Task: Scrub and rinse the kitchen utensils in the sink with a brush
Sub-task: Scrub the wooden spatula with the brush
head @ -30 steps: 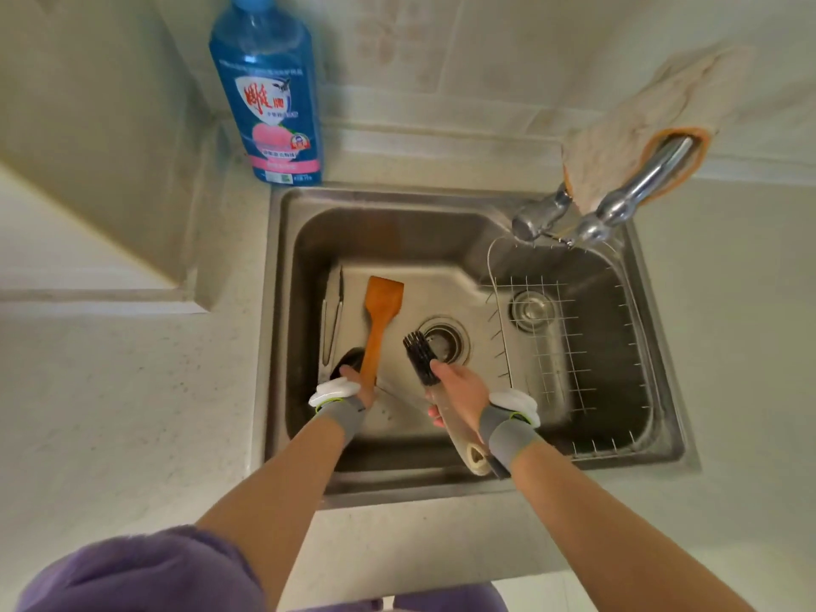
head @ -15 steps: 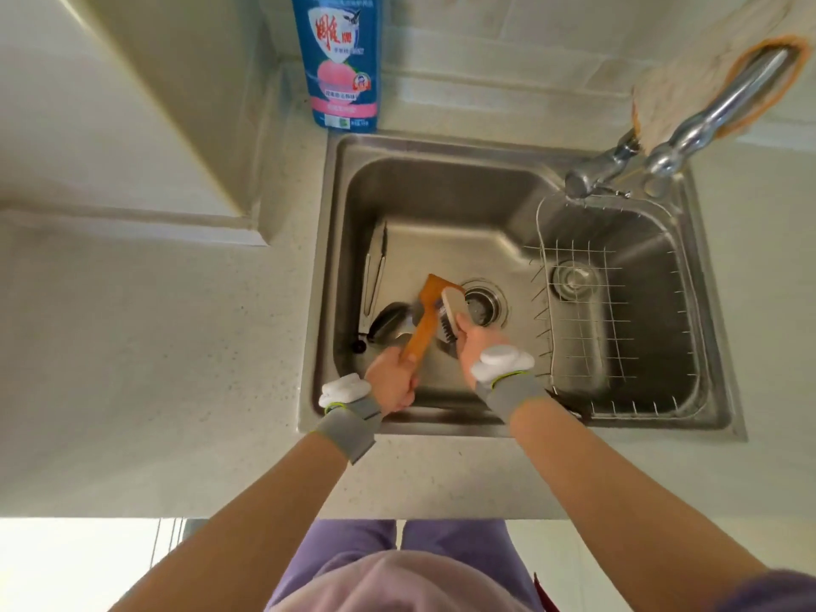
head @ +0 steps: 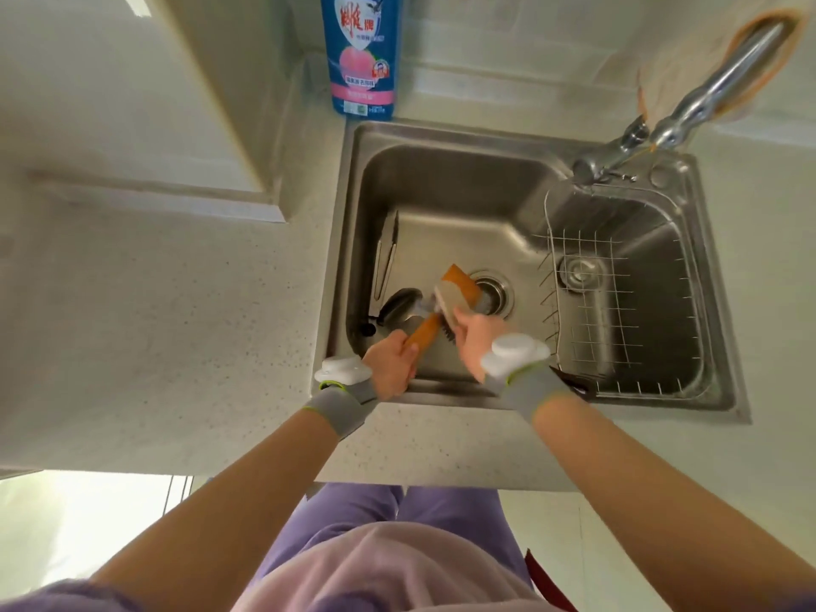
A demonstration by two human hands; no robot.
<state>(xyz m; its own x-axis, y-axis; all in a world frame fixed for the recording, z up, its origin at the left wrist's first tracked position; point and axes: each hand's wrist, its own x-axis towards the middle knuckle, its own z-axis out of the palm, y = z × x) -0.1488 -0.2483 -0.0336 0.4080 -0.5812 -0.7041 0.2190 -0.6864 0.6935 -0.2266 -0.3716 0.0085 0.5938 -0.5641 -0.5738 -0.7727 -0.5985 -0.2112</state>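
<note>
The steel sink (head: pixel 441 178) sits in a pale counter (head: pixel 176 324), with a wire rack (head: pixel 618 311) filling its right basin, a tap (head: pixel 706 95) rising from its back right corner and a blue detergent bottle (head: pixel 361 55) standing just behind its back left corner. Over the sink's left basin, near its front wall, the left hand (head: pixel 391 364) curls round the handle of a wooden spatula (head: pixel 425 334) whose blade points toward the drain (head: pixel 496 298) – the right hand (head: pixel 477 342) grips a brush (head: pixel 447 300), laid across that blade. Metal tongs (head: pixel 386 258) and a black ladle (head: pixel 399 302) lie along the sink's left wall
</note>
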